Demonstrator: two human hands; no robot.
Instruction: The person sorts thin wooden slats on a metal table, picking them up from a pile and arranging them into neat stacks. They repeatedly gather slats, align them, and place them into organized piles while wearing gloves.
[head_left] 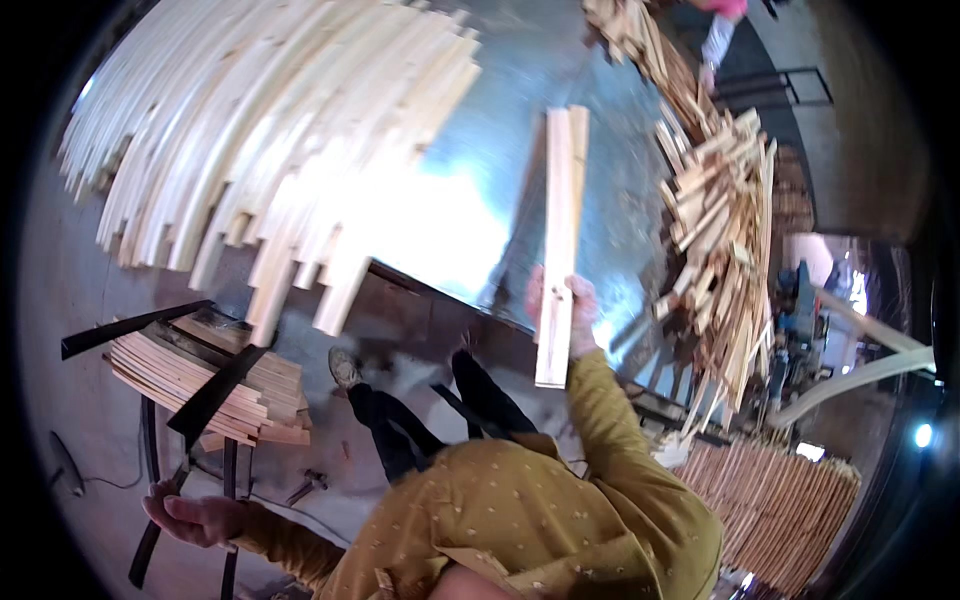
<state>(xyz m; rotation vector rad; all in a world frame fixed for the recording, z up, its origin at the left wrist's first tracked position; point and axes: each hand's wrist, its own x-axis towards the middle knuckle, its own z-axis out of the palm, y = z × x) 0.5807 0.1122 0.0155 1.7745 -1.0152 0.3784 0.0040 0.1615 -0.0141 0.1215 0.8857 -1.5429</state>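
My right hand (581, 312) grips two narrow wooden strips (556, 240) near their close end. The paler strip lies over a yellower one, and their far ends reach out above the shiny metal table (460, 225). My fingers show on both sides of the wood. My left hand (195, 515) is out at the lower left, palm turned up, fingers loosely bent and nothing in it. It is beside the dark legs of a stand (225, 395) that carries a stack of strips (190, 375).
Many long pale strips (270, 130) cover the table's left side, some overhanging its front edge. Along the right lies a jumbled heap of offcuts (715, 240). A neat stack of wood (770, 510) stands lower right, near machinery (795, 310). Another person's arm (717, 45) reaches in at the far right.
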